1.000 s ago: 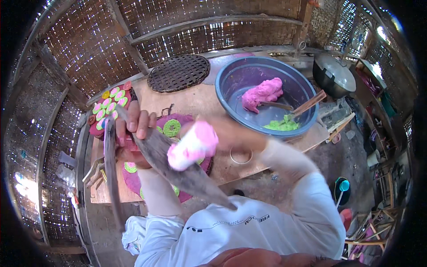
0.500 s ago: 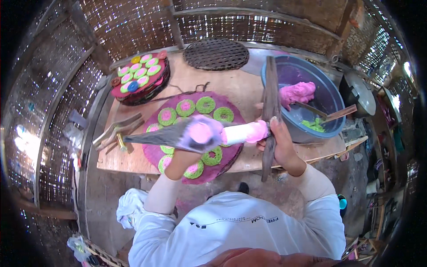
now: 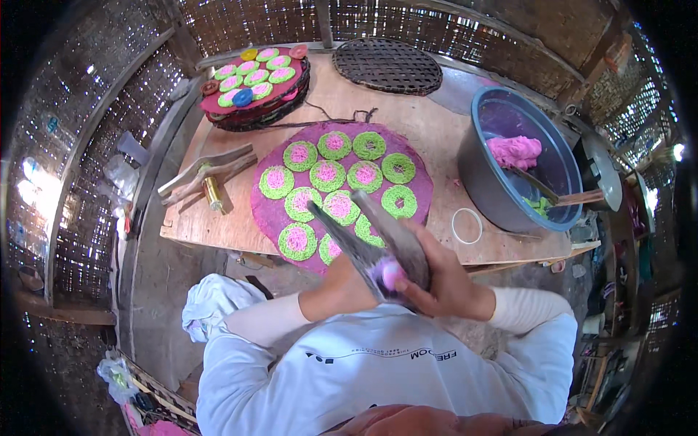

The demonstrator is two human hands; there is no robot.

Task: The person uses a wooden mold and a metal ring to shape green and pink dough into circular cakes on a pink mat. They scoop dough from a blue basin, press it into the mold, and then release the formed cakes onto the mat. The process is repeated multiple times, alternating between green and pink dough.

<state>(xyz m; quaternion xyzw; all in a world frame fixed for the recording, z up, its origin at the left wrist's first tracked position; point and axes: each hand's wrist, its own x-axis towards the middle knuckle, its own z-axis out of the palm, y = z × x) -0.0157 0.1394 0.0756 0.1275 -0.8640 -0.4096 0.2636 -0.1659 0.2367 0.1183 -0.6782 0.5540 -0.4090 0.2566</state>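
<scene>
Both my hands hold a wooden hand press in front of my chest. Its two long dark wooden bars (image 3: 396,240) now lie close together, pointing away over the tray. My left hand (image 3: 338,283) grips the left bar from below, its fingers partly hidden. My right hand (image 3: 451,280) wraps round the right bar, with the thumb by a lump of pink dough (image 3: 391,276) at the near end. Just beyond, a round purple-covered tray (image 3: 265,218) carries several green strand rings (image 3: 368,145), many with pink strand centres.
A second wooden press (image 3: 211,171) with a brass-coloured cylinder lies at the table's left. A stacked tray (image 3: 254,116) of rings stands at back left, a woven rack (image 3: 387,65) at the back. A blue-grey tub (image 3: 487,185) with pink dough stands right, near a white hoop (image 3: 467,226).
The two bars, apart half a second ago with a pink-tipped white cylinder between them, have come together. Both hands have drawn in toward my chest, and the head view has shifted.
</scene>
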